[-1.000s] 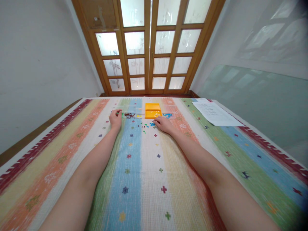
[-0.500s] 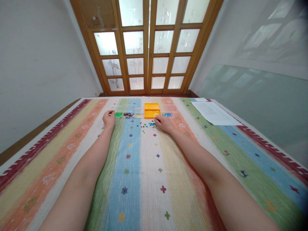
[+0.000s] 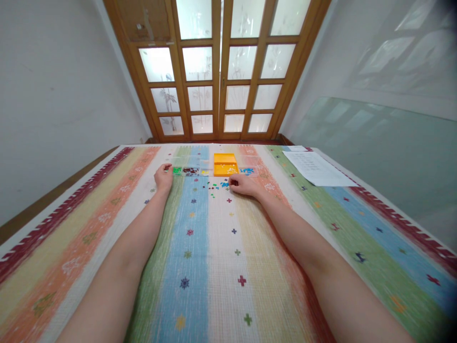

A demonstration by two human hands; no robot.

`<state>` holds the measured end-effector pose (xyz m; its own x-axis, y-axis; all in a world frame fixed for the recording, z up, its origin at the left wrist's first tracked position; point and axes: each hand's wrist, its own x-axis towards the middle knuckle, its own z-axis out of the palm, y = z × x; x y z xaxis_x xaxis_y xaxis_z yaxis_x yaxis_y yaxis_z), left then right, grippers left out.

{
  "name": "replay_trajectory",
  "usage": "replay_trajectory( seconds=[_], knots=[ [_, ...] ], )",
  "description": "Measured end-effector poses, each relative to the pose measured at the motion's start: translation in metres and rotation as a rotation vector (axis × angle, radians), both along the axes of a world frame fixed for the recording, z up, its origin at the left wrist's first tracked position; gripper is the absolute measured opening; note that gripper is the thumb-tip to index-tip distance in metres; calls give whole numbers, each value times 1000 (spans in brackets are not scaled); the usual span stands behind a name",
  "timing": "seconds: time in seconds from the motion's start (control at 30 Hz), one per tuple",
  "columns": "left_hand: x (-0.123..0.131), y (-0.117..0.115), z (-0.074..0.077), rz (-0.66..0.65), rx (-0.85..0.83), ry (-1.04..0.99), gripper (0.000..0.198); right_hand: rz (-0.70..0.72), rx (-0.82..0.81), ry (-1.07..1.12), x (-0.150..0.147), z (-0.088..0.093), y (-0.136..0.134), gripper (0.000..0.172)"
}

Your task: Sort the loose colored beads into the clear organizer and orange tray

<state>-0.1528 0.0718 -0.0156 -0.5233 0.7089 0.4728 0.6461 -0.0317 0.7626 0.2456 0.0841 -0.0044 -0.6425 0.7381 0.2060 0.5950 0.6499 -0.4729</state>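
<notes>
My left hand (image 3: 164,177) is closed beside the left end of a clear box, at its compartment of green pieces (image 3: 177,170); what its fingers hold is too small to name. My right hand (image 3: 241,184) is curled closed at the right edge of a small loose pile of blue pieces (image 3: 224,185); anything in its fingers is hidden. Just behind it stands an open orange box (image 3: 225,158) with white pieces inside. Dark red pieces (image 3: 191,171), yellow pieces (image 3: 204,172) and more blue pieces (image 3: 247,170) lie in clear compartments.
A striped tablecloth (image 3: 221,247) covers the table. Written paper sheets (image 3: 317,169) lie at the back right. Wooden doors with glass panes (image 3: 219,81) stand beyond the table, and a glass panel (image 3: 378,138) leans at the right.
My right hand has moved slightly down, away from the orange box's front edge. My left hand has shifted a little to the right, closer to the green pieces.
</notes>
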Motion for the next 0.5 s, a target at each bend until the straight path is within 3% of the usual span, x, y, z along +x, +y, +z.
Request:
replay_trajectory(
  seconds=[0.27, 0.5],
  knots=[
    [25, -6, 4, -166, -49, 99, 23, 24, 3, -11, -2, 3, -1, 8],
    [74, -21, 6, -515, -94, 393, 21, 25, -21, 69, -1, -3, 2, 8]
  ],
)
